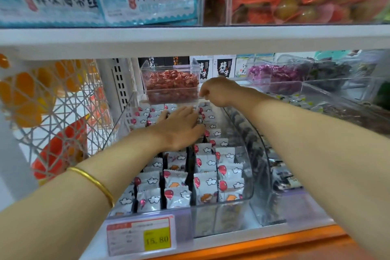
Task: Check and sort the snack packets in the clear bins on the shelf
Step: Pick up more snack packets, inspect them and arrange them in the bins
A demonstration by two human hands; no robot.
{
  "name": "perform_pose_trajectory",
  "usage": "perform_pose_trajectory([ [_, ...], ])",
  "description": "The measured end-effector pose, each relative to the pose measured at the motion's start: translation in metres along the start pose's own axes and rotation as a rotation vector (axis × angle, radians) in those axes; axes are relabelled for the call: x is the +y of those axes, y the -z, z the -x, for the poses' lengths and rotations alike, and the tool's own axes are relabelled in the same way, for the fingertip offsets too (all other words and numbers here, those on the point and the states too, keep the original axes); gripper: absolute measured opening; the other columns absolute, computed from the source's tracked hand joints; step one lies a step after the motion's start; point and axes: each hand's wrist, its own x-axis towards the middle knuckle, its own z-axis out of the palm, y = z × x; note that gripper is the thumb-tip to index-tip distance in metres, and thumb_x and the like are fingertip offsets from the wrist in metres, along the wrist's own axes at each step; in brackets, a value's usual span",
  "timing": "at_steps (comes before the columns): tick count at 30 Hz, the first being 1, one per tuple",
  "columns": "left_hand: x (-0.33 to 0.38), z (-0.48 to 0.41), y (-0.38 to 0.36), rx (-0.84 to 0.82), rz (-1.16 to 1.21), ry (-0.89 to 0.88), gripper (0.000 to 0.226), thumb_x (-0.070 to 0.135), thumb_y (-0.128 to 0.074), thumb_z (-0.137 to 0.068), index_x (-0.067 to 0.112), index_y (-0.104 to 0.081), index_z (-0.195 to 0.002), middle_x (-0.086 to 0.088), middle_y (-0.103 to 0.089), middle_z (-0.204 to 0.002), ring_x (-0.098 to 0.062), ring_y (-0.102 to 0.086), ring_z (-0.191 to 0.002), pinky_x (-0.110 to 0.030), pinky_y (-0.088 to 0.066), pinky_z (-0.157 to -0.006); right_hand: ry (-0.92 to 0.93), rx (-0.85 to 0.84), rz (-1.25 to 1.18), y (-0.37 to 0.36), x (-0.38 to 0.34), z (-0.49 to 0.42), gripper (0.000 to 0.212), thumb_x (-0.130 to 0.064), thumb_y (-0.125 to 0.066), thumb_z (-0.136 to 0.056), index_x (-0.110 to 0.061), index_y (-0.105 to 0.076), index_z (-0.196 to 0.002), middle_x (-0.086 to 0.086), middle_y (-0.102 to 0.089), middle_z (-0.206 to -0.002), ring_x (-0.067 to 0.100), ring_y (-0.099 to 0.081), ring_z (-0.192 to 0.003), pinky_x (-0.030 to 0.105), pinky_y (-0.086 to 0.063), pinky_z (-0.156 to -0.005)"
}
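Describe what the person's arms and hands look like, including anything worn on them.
The left arm and right arm are bare, with no sleeves in view. The left hand and right hand wear no gloves. A thin, plain gold-coloured bangle circles the left arm above the wrist. No watch or bracelet shows on the right arm.

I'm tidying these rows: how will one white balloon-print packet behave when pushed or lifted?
Probably light and squashy: the white packets look like puffy sealed pouches. Standing on edge in rows inside the clear bin, one would likely lean or tip if pushed. The smooth film may be slippery.
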Motion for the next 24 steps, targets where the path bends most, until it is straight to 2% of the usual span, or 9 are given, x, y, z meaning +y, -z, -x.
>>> perform_pose_trajectory([
  [2, -0.002, 0.001, 0.001, 0.003, 0.007, 0.023, 0.061, 0.048, -0.014, -0.098, 0.016, -0.009, -0.150, -0.002, 0.010, -0.158, -0.015, 0.012, -0.144, -0.044, 0.010, -0.113, 0.025, 0.003, 0.013, -0.001, 0.000, 0.005, 0.039, -0.002, -0.041, -0.090, -0.018, -0.064, -0.117, 0.009, -0.056, -0.129, 0.029, -0.048, -0.120, 0.042, -0.042, -0.101],
  [4, -0.001, 0.001, -0.001, -0.041, -0.028, 0.042, 0.061, 0.048, -0.011, -0.098, 0.018, -0.003, -0.150, -0.001, 0.010, -0.158, -0.014, 0.013, -0.144, -0.046, 0.010, -0.115, 0.018, -0.079, 0.101, -0.005, -0.002, 0.007, 0.040, -0.007, -0.038, -0.093, -0.020, -0.061, -0.122, 0.009, -0.051, -0.136, 0.031, -0.041, -0.127, 0.045, -0.039, -0.103],
  [6, 0.001, 0.000, -0.002, -0.088, -0.070, 0.051, 0.060, 0.048, -0.008, -0.099, 0.018, -0.001, -0.150, -0.001, 0.010, -0.158, -0.013, 0.013, -0.144, -0.047, 0.010, -0.115, -0.011, -0.161, 0.174, -0.008, -0.005, 0.007, 0.041, -0.009, -0.034, -0.094, -0.018, -0.057, -0.127, 0.011, -0.045, -0.142, 0.033, -0.042, -0.127, 0.046, -0.038, -0.104],
  [8, 0.003, 0.000, -0.001, -0.096, -0.074, 0.048, 0.059, 0.046, -0.009, -0.099, 0.017, -0.003, -0.150, 0.000, 0.008, -0.158, -0.013, 0.011, -0.144, -0.046, 0.009, -0.116, -0.006, -0.176, 0.161, -0.006, -0.007, 0.007, 0.041, -0.007, -0.033, -0.094, -0.012, -0.057, -0.127, 0.012, -0.050, -0.138, 0.032, -0.046, -0.124, 0.043, -0.039, -0.104],
  [12, -0.002, 0.007, 0.009, -0.009, 0.013, 0.067, 0.056, 0.041, -0.013, -0.101, 0.015, -0.008, -0.150, -0.003, 0.003, -0.158, -0.016, 0.007, -0.145, -0.044, 0.005, -0.116, 0.018, -0.038, 0.007, 0.004, -0.008, 0.022, 0.040, 0.000, -0.037, -0.092, -0.009, -0.061, -0.123, 0.010, -0.056, -0.133, 0.028, -0.051, -0.121, 0.037, -0.040, -0.103],
  [15, -0.005, 0.019, 0.015, 0.021, 0.012, 0.119, 0.056, 0.039, -0.016, -0.101, 0.004, -0.021, -0.144, -0.012, -0.014, -0.156, -0.026, -0.008, -0.144, -0.050, -0.006, -0.116, 0.013, 0.059, -0.105, 0.009, -0.006, 0.043, 0.039, 0.000, -0.039, -0.092, -0.008, -0.060, -0.124, 0.012, -0.055, -0.134, 0.027, -0.050, -0.122, 0.034, -0.039, -0.103],
  [20, 0.005, 0.038, 0.003, -0.050, 0.022, 0.122, 0.057, 0.045, -0.013, -0.100, 0.020, -0.005, -0.150, 0.000, 0.005, -0.158, -0.013, 0.009, -0.144, -0.044, 0.008, -0.114, -0.028, 0.091, -0.200, 0.012, -0.013, 0.088, 0.042, -0.001, -0.036, -0.096, -0.013, -0.052, -0.133, 0.006, -0.048, -0.141, 0.023, -0.047, -0.125, 0.026, -0.037, -0.097],
  [22, 0.011, 0.035, -0.002, -0.057, -0.001, 0.120, 0.056, 0.045, -0.010, -0.099, 0.020, -0.006, -0.150, 0.000, 0.004, -0.159, -0.013, 0.008, -0.144, -0.045, 0.008, -0.114, -0.036, 0.101, -0.212, 0.010, -0.016, 0.106, 0.039, -0.004, -0.038, -0.096, -0.014, -0.054, -0.131, 0.007, -0.051, -0.139, 0.024, -0.051, -0.120, 0.024, -0.039, -0.090],
  [24, 0.016, 0.032, -0.003, -0.064, -0.013, 0.126, 0.055, 0.043, -0.009, -0.100, 0.020, -0.009, -0.150, 0.000, 0.001, -0.159, -0.014, 0.006, -0.145, -0.046, 0.007, -0.115, -0.012, 0.122, -0.210, 0.008, -0.019, 0.123, 0.033, -0.008, -0.039, -0.096, -0.006, -0.058, -0.123, 0.014, -0.057, -0.130, 0.028, -0.055, -0.112, 0.029, -0.045, -0.089],
])
